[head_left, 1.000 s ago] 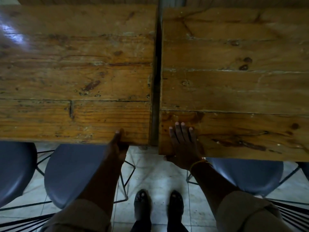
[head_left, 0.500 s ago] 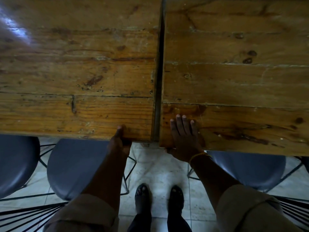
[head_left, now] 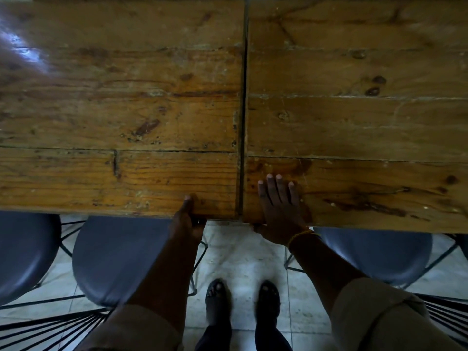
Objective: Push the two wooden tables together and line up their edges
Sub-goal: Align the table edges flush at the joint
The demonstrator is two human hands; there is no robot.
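Two plank-topped wooden tables stand side by side, the left table [head_left: 114,117] and the right table [head_left: 359,122], with only a thin dark seam between them. The right table's near edge sits slightly closer to me than the left one's. My left hand [head_left: 188,219] grips the left table's near edge by its inner corner, thumb on top and fingers underneath. My right hand [head_left: 278,206] clasps the right table's near edge, fingers flat on top and thumb under the rim.
Dark blue round chair seats with black wire frames are tucked under the near edges: two on the left [head_left: 119,259], one on the right [head_left: 374,254]. My feet in dark sandals [head_left: 243,297] stand on pale floor tiles between them.
The dark gap between the tables has narrowed from a wide strip to a thin seam. Both hands keep their grips on the near edges.
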